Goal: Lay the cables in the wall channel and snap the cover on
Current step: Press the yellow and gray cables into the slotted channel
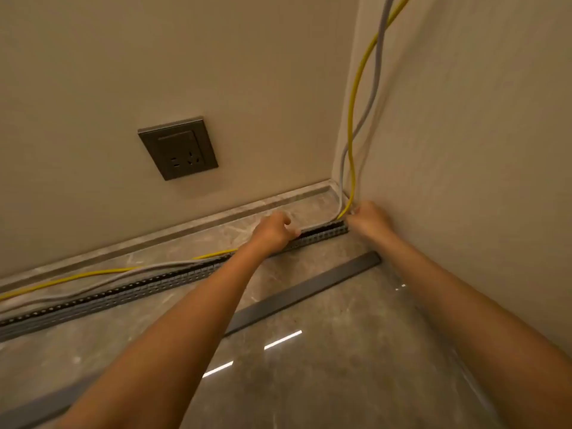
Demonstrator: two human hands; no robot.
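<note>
A grey slotted channel (130, 291) lies on the floor along the wall and ends in the room corner. A yellow cable (353, 119) and a grey cable (376, 88) hang down the corner and bend into the channel's right end. Farther left, both cables lie loose on the floor behind the channel. My left hand (274, 232) is closed on the cables at the channel's top edge. At the corner end of the channel, my right hand (368, 219) pinches the cables where they bend. The flat grey cover strip (306, 292) lies on the floor in front of the channel.
A dark wall socket (178, 148) sits on the back wall above the skirting (154, 239). The right wall (464, 150) meets it at the corner. The polished stone floor (325, 366) reflects ceiling lights.
</note>
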